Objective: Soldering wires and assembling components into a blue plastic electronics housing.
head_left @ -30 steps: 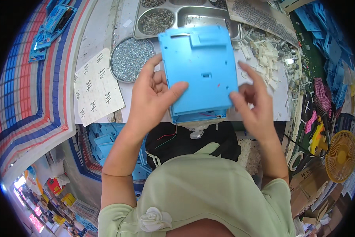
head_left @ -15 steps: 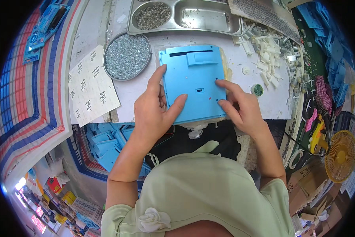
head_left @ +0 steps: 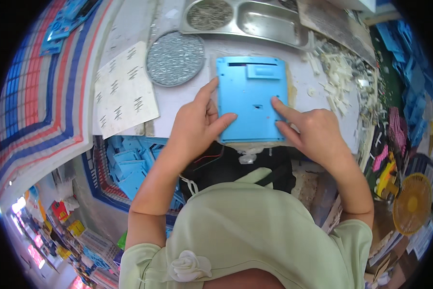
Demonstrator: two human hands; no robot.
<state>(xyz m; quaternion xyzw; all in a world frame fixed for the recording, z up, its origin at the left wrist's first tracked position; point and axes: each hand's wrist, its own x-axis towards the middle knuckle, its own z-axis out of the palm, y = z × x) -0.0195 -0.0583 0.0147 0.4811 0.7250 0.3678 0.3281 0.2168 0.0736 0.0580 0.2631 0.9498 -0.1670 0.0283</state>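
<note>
A flat light-blue plastic case point(head_left: 247, 91) lies on the white worktop in front of me, with a dark slot, a raised block and a small cutout. My left hand point(head_left: 199, 118) grips its left side, thumb on the face and index finger along the edge. On the right side, my right hand point(head_left: 312, 130) steadies it: index fingertip on the face by the edge, thumb lower down, other fingers curled under. Any small part beneath those fingertips is hidden.
Screws fill a round dish point(head_left: 175, 58) behind my left hand. A metal tray point(head_left: 243, 26) stands at the back, white plastic pieces point(head_left: 339, 77) lie to the right. Blue parts point(head_left: 132, 164) fill a bin below left. A yellow fan point(head_left: 412, 204) is at lower right.
The view has shifted, so the worktop sits further right in the picture. My right index finger has straightened onto the case's edge; the left hand keeps its grip.
</note>
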